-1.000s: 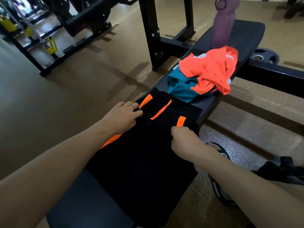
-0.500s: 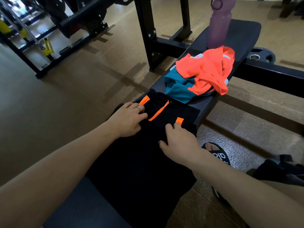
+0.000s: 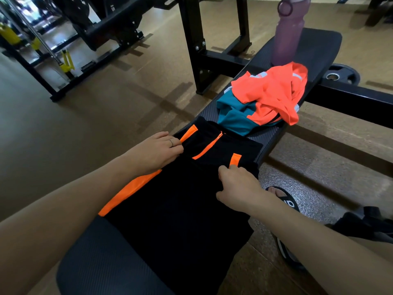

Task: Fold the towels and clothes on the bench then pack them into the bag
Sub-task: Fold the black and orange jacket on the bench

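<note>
Since the frame half a second earlier, the right hand (image 3: 238, 188) has curled from a flat press into a pinch, and an orange side stripe of the black garment (image 3: 176, 209) has come back into sight below the left hand (image 3: 155, 154).

The black garment lies spread flat across the near half of the worktop (image 3: 102, 262), reaching from the left edge to the right edge, where its lower corner hangs slightly over. Its far end carries an orange zipper (image 3: 207, 146) running diagonally, with a short orange tab on each side.

The left hand rests on the garment at the left edge of the worktop, fingers extended and laid close together, pressing the fabric down just beside the left orange tab. A ring (image 3: 171, 142) shows on one finger. The right hand sits near the right edge, fingers curled and pinching a fold of black fabric just below the right orange tab.

Beyond the black garment, toward the far end of the worktop, an orange garment (image 3: 272, 92) lies crumpled on top of a teal garment (image 3: 234, 120); the teal one touches the far end of the black garment. A purple bottle (image 3: 289, 30) stands upright behind them near the far end of the worktop.

On the floor off the right edge, a foot in a black sandal (image 3: 285, 199) is visible, and a dark bag (image 3: 365, 226) lies further right. A weight plate (image 3: 342, 75) rests on the floor beside the far right corner. A black rack frame (image 3: 197, 45) stands off the left edge.
</note>
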Available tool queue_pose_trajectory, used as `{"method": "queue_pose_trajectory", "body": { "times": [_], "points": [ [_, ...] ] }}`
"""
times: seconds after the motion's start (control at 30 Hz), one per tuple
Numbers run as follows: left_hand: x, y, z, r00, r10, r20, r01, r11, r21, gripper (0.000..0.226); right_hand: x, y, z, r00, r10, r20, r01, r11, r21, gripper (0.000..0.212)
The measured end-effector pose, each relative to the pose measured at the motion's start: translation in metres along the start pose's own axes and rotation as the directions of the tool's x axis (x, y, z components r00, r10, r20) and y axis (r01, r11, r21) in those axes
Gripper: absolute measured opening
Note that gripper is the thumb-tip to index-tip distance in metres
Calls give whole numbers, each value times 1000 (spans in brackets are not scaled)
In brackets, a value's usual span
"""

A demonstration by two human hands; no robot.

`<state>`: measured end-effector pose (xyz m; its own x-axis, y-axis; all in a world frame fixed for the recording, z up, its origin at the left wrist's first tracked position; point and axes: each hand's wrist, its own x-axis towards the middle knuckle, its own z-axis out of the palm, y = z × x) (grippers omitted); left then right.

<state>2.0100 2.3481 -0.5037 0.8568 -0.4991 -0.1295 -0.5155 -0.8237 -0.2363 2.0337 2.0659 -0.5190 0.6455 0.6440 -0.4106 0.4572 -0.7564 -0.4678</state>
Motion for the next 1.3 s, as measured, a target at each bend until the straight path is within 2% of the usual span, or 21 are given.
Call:
{"method": "queue_pose_trajectory", "body": {
  "times": [0.13,0.27,0.37,0.47,0.6,0.7,0.77,0.83,0.97,1.0,1.07,1.13,1.2,1.23,1.3],
  "points": [
    [0,-4,-3,998,-25,-53,24,999,-21,21,3,3,-4,1000,-12,14,11,998,59,15],
    [5,-9,-12,995,-10,-102,11,1000,8,30,-2,4,-13,998,-53,42,46,988,144,31],
    [9,-18,-13,999,-5,-44,6,1000,28,42,-1,11,-20,994,-72,85,52,974,219,43],
    [12,-29,-12,998,-7,56,6,1000,21,58,0,19,-21,989,-85,121,51,964,262,45],
    [28,-44,-18,993,16,114,-34,987,158,50,5,25,-23,999,-36,2,34,956,292,39],
    [46,-62,-25,994,42,102,-68,963,260,45,12,33,-34,987,76,-143,-15,922,387,35],
    [60,-74,-29,994,43,98,-70,955,289,45,18,40,-38,966,132,-224,-34,919,394,30],
    [79,-81,-28,996,48,73,-67,954,294,46,23,44,-41,957,154,-246,-52,924,378,29],
    [118,-87,-12,997,16,76,-42,935,352,41,25,41,-47,983,158,-88,-115,920,375,53],
    [124,-88,-8,995,-6,98,-30,932,362,39,26,41,-48,988,146,-47,-122,934,335,53],
    [133,-83,-1,986,-65,156,2,927,376,34,31,46,-51,992,124,-20,-116,965,235,36],
    [136,-77,3,969,-189,156,131,938,322,34,37,50,-55,988,135,-72,-118,971,206,17],
    [131,-70,10,918,-365,155,355,931,91,39,41,53,-58,971,174,-164,-143,972,189,13],
    [124,-67,15,877,-447,178,464,884,-65,42,43,54,-56,961,191,-200,-161,974,158,14],
    [102,-65,25,771,-573,277,637,700,-322,47,46,57,-52,959,209,-193,-195,977,92,16]
  ]
}}
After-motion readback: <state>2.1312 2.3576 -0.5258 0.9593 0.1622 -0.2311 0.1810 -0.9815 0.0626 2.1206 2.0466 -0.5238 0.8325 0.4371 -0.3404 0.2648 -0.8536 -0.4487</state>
